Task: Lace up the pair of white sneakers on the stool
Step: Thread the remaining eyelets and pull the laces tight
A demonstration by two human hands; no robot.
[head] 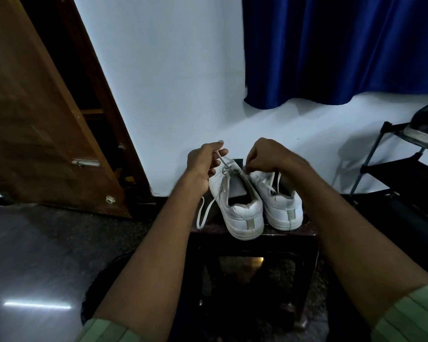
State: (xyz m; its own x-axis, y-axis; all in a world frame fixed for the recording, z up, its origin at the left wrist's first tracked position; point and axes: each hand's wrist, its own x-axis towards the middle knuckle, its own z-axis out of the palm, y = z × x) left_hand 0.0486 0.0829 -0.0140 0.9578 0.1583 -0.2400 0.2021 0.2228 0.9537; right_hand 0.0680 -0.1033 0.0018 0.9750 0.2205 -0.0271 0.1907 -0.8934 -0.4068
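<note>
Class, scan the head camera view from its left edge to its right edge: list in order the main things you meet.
Wooden door → left hand holding a lace → left sneaker → right sneaker → black rack at the right edge. The right hand overlaps both sneakers, so it is left out.

1. A dark stool [253, 233] stood on the dark floor [47, 243].
2. On the stool's top, two white sneakers sat side by side, heels toward the camera: left sneaker [240, 208], right sneaker [282, 206].
3. A loose lace [203, 213] trailed over the stool's left edge.
</note>
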